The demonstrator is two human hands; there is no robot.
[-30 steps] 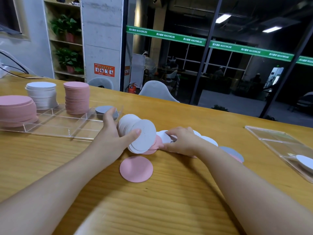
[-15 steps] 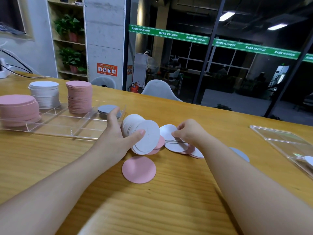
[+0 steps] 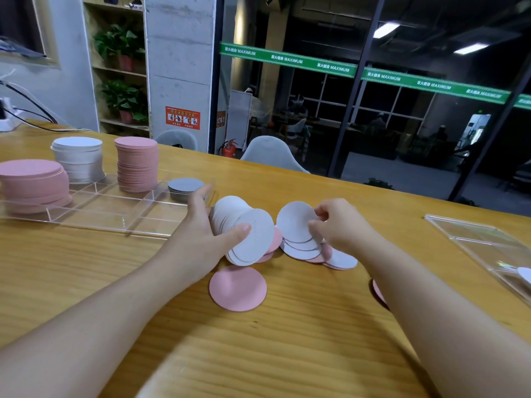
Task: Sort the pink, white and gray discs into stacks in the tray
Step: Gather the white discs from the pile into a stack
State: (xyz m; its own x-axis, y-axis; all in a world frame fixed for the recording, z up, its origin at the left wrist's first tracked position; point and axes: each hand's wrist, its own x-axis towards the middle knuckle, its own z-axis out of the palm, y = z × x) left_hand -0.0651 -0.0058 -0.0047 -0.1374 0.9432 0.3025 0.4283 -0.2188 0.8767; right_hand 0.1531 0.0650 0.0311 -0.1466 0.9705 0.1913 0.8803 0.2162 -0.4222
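Note:
My left hand (image 3: 201, 239) grips a fanned bundle of white discs (image 3: 247, 234) on edge, just right of the clear tray (image 3: 109, 216). My right hand (image 3: 342, 225) pinches one white disc (image 3: 296, 222), tilted up above a loose pile of white and pink discs (image 3: 313, 251). A single pink disc (image 3: 238, 288) lies flat in front of my left hand. In the tray stand a white stack (image 3: 78, 159), a tall pink stack (image 3: 137, 163), a wide pink stack (image 3: 31, 182) and a low gray stack (image 3: 184, 188).
A second clear tray (image 3: 482, 242) holding a white disc lies at the right edge of the wooden table (image 3: 258, 354). Another pink disc (image 3: 377, 291) peeks from under my right forearm. Cables run over the far left corner.
My right hand lifted a white disc off the loose pile and tilted it up. My left hand kept hold of its bundle in place.

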